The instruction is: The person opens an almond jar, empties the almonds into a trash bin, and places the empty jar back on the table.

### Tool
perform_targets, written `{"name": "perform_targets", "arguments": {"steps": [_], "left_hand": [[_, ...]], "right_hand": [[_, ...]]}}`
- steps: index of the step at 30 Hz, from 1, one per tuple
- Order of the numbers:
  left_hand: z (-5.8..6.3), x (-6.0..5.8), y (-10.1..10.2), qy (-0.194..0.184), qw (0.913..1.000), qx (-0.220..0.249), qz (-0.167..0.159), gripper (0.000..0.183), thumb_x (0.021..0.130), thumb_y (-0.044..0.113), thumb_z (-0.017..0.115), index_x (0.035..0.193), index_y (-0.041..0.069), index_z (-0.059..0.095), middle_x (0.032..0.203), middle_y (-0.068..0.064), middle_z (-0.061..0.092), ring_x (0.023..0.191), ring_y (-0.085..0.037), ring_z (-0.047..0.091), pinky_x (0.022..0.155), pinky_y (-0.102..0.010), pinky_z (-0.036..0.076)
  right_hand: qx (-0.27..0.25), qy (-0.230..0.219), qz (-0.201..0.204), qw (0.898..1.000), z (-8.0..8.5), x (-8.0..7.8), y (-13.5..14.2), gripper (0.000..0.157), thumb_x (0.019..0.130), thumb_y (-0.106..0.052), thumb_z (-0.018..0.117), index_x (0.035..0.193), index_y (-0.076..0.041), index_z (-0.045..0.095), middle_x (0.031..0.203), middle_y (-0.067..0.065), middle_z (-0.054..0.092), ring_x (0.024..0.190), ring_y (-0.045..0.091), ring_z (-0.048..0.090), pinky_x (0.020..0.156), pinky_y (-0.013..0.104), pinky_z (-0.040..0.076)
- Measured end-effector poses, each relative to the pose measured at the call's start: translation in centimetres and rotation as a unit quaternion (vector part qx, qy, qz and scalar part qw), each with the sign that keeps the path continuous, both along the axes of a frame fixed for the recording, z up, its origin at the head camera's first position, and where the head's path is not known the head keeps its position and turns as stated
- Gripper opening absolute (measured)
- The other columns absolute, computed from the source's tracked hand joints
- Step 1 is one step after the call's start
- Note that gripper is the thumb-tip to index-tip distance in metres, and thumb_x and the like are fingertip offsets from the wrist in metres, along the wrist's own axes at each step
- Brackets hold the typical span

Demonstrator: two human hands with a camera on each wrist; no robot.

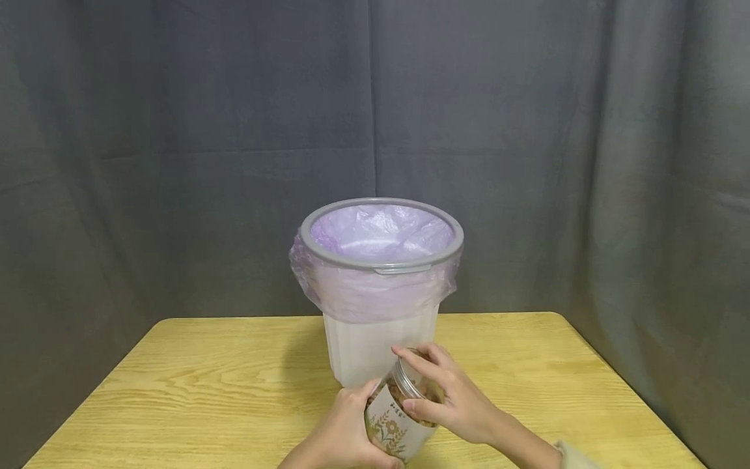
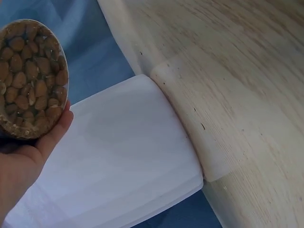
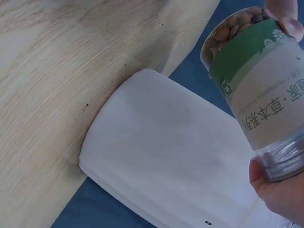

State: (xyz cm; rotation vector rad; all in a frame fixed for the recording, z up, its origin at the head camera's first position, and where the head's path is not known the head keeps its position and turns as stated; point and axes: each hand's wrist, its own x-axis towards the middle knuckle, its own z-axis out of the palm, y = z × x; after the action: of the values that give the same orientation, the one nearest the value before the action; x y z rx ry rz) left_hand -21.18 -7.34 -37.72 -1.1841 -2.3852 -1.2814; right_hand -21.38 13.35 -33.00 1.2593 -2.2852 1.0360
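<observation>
A clear jar [image 1: 391, 425] with a pale, flower-printed label tilts in front of the white bin. My left hand [image 1: 338, 426] grips the jar's body low on its left side. Across the silvery lid [image 1: 405, 381], my right hand [image 1: 463, 398] curls its fingers and thumb. Brown, almond-like nuts [image 2: 31, 78] show through the jar's base in the left wrist view. The right wrist view shows a green band and printed characters on the label [image 3: 266, 90]. Part of the lid is hidden behind the right fingers.
The white bin [image 1: 375, 345] stands on a yellow wood-grain table [image 1: 222, 371]. A purple bag [image 1: 375, 293] lines it, folded over the outside beneath a grey rim ring [image 1: 457, 244]. Grey curtains [image 1: 234, 163] hang behind and at both sides.
</observation>
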Motion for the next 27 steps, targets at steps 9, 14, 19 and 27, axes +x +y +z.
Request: {"name": "perform_targets", "arguments": {"steps": [9, 14, 19, 27], "left_hand": [[-0.2, 0.0, -0.1, -0.001, 1.0, 0.007, -0.005, 0.077, 0.061, 0.04, 0.08, 0.121, 0.006, 0.045, 0.102, 0.003, 0.06, 0.085, -0.005, 0.056, 0.071, -0.022, 0.047], [0.0, 0.1, -0.1, 0.001, 0.9995, 0.026, -0.016, 0.073, 0.062, 0.039, 0.08, 0.12, 0.01, 0.046, 0.1, 0.005, 0.06, 0.083, -0.005, 0.056, 0.07, -0.022, 0.048], [0.3, 0.3, 0.1, -0.012, 0.9993, 0.035, -0.005, 0.071, 0.062, 0.038, 0.08, 0.119, 0.014, 0.047, 0.099, 0.006, 0.059, 0.083, -0.006, 0.056, 0.07, -0.023, 0.048], [0.4, 0.4, 0.1, -0.017, 0.9993, 0.032, 0.005, 0.075, 0.06, 0.038, 0.081, 0.121, 0.012, 0.046, 0.1, 0.007, 0.059, 0.084, -0.006, 0.056, 0.071, -0.023, 0.048]], "right_hand": [[0.031, -0.001, -0.01, 0.999, 0.2, -0.1, 0.2, 0.061, 0.082, -0.029, 0.062, 0.137, -0.022, 0.036, 0.113, 0.001, 0.043, 0.082, 0.013, 0.047, 0.061, 0.026, 0.044], [0.077, -0.006, -0.043, 0.996, 1.1, -0.2, 0.9, 0.071, 0.079, -0.043, 0.062, 0.14, -0.022, 0.03, 0.124, 0.001, 0.042, 0.099, 0.018, 0.05, 0.071, 0.042, 0.046], [0.095, 0.007, -0.107, 0.99, 1.9, 0.0, 1.2, 0.072, 0.079, -0.053, 0.056, 0.136, -0.015, 0.037, 0.121, 0.007, 0.048, 0.099, 0.023, 0.052, 0.07, 0.043, 0.046], [0.122, 0.053, -0.175, 0.976, 2.7, 0.2, 0.9, 0.067, 0.074, -0.056, 0.06, 0.123, -0.012, 0.053, 0.104, 0.004, 0.061, 0.085, 0.015, 0.059, 0.062, 0.029, 0.047]]}}
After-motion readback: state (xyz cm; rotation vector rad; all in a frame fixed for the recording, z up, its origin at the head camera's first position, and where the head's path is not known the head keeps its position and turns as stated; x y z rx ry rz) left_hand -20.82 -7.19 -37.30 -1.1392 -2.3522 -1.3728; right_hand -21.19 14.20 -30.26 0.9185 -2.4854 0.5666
